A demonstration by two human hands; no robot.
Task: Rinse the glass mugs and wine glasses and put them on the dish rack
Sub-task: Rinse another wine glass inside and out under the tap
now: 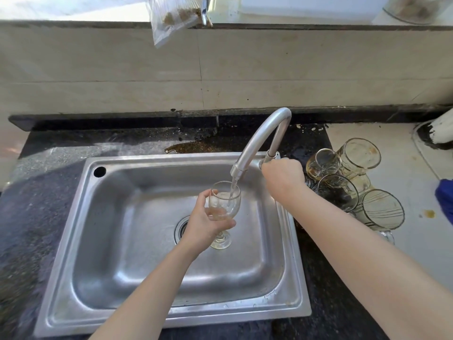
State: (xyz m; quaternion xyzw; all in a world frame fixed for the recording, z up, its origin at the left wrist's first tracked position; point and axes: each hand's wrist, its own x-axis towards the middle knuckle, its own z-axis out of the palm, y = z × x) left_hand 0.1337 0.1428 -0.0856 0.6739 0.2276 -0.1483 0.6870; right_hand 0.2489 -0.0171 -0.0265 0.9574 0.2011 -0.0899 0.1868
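Wine glass (224, 204) is sitting right under the faucet (259, 141) spout, held upright over the steel sink (122, 241), just above the drain (182, 228). Water is running straight into the bowl of it, and there's a bit of pale liquid collecting inside. Left hand (206, 224) is wrapped around the lower part of the bowl, fingers curled closed on it, thumb up near the rim, with the stem and foot poking out below the palm. Right hand (282, 175) is over at the base of the faucet, closed down on the handle there, though the handle itself is mostly hidden under the fingers.

Off to the right on the counter (318, 303), just past the sink edge, there's a cluster of dirty glassware (353, 182): glass mugs and glasses bunched together and touching, several tipped so their mouths face the camera, with brownish residue in them. Brown spill (193, 146) sits on the dark counter behind the sink. Up top a clear plastic bag (171, 18) with something brown in it hangs over the ledge.
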